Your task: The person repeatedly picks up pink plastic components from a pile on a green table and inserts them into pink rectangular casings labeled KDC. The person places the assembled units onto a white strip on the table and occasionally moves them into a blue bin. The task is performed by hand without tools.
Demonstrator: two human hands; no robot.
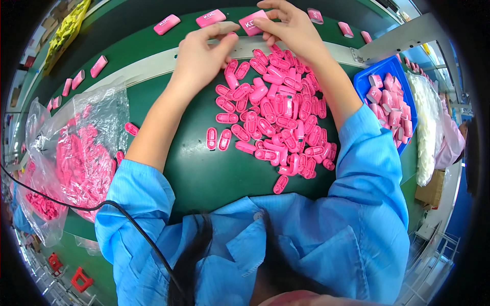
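Note:
My right hand (291, 30) grips a pink flat-oval case (253, 23) with white lettering, above the pale rail at the far side of the bench. To its left, my left hand (204, 53) is closed in a pinch. A bit of a small pink piece (232, 33) shows at its fingertips; most of it is hidden. Below both hands lies a loose pile of pink oval caps (278, 109), each with a recessed face. Two caps (218, 139) lie apart at the pile's left.
Pink cases (211, 18) lie spaced along the green belt (133, 47) beyond the rail (153, 66). A blue bin (361, 81) of cases stands right, a clear bag (109, 102) of pink parts left. A black cable (130, 217) crosses my left sleeve. A metal bracket (403, 36) juts in at upper right.

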